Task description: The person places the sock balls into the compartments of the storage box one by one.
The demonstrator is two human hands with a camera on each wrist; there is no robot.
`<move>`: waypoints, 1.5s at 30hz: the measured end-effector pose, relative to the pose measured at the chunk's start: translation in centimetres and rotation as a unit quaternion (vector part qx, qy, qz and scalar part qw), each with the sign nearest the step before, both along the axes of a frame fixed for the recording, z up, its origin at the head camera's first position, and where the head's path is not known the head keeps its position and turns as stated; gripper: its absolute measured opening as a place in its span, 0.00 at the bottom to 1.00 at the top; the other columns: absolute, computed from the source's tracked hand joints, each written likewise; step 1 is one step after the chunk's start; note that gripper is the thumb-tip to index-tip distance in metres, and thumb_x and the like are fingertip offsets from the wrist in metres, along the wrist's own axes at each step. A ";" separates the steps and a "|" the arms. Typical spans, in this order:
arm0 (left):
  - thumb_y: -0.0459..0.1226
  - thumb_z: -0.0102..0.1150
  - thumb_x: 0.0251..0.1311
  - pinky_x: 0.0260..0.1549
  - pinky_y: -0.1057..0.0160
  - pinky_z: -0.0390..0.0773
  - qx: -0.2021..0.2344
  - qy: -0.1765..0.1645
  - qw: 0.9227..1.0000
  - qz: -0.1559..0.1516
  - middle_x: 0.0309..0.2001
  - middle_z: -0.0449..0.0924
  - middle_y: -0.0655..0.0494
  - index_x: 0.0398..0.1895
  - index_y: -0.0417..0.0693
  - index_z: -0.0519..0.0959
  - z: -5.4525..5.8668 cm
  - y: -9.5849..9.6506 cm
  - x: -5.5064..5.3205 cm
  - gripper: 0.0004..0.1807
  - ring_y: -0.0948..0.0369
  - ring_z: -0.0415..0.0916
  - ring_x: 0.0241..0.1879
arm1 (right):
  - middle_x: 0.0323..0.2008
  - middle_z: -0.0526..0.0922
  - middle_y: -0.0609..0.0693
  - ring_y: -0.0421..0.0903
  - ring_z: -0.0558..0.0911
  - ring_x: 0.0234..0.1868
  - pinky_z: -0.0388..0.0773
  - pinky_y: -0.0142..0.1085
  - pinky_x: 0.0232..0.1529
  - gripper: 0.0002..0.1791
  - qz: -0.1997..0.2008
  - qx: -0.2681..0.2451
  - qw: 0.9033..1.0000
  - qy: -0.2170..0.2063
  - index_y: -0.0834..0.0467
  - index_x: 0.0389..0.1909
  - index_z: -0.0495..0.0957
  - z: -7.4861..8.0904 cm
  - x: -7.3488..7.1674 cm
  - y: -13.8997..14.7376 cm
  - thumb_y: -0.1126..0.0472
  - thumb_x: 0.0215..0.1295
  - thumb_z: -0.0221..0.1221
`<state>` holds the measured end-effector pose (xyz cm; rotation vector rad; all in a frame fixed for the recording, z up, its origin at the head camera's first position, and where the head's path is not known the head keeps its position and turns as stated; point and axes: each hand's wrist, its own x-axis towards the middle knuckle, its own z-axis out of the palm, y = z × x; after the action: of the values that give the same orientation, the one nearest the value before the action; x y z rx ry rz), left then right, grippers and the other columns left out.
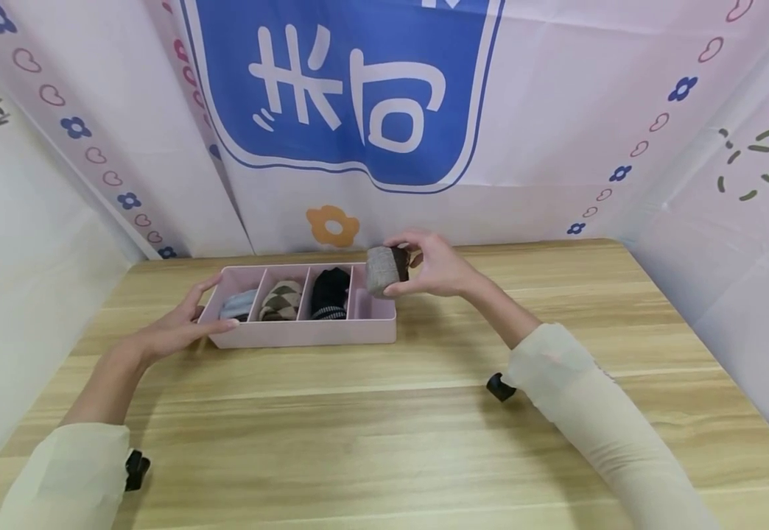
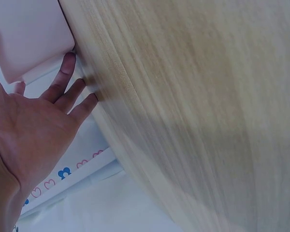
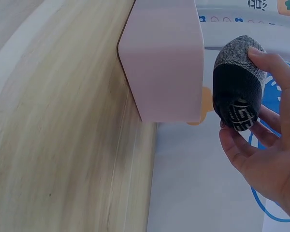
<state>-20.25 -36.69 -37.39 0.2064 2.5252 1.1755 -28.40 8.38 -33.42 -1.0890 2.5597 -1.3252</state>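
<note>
A pink divided storage box (image 1: 305,335) stands on the wooden table near the back wall. Three of its compartments hold rolled socks: light blue ones (image 1: 239,303), an argyle-patterned pair (image 1: 282,300) and a black pair (image 1: 330,291). My left hand (image 1: 175,324) rests at the box's left end, thumb on the front rim, index finger by the rear corner; in the left wrist view its other fingers are spread. My right hand (image 1: 439,269) pinches a grey-and-dark rolled sock (image 1: 384,271) above the rightmost compartment. The right wrist view shows this rolled sock (image 3: 239,82) between thumb and fingers.
A printed cloth wall (image 1: 524,184) rises behind the table (image 1: 358,434), with more cloth at both sides. Black pieces hang by each sleeve, one at the left (image 1: 136,470) and one at the right (image 1: 500,386).
</note>
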 end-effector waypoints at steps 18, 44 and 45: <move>0.48 0.57 0.74 0.64 0.23 0.54 0.002 -0.003 1.000 0.004 0.74 0.50 0.17 0.84 0.64 0.23 -0.1 0.0 -0.1 0.55 0.28 0.53 0.73 | 0.56 0.82 0.57 0.55 0.79 0.53 0.79 0.47 0.49 0.40 0.006 0.027 0.999 0.035 0.63 0.62 0.80 -0.7 -0.3 -1.7 0.53 0.46 0.80; 0.48 0.57 0.74 0.64 0.24 0.55 0.000 -0.001 1.000 0.004 0.72 0.53 0.17 0.84 0.63 0.24 0.1 0.1 0.1 0.55 0.28 0.54 0.72 | 0.55 0.83 0.54 0.50 0.80 0.53 0.78 0.43 0.55 0.41 0.022 0.150 0.984 0.096 0.63 0.60 0.80 -2.6 -0.4 -3.6 0.49 0.46 0.81; 0.48 0.57 0.74 0.64 0.25 0.55 0.001 -0.001 1.000 0.004 0.72 0.53 0.17 0.84 0.63 0.24 0.0 0.1 0.1 0.55 0.28 0.54 0.72 | 0.55 0.83 0.54 0.49 0.80 0.53 0.78 0.43 0.55 0.40 0.023 0.155 0.983 0.098 0.62 0.60 0.80 -2.7 -0.4 -3.6 0.49 0.46 0.81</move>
<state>-20.15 -36.57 -37.35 0.1953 2.5249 1.1812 -28.80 4.74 -36.07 -1.2575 2.7356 -0.8041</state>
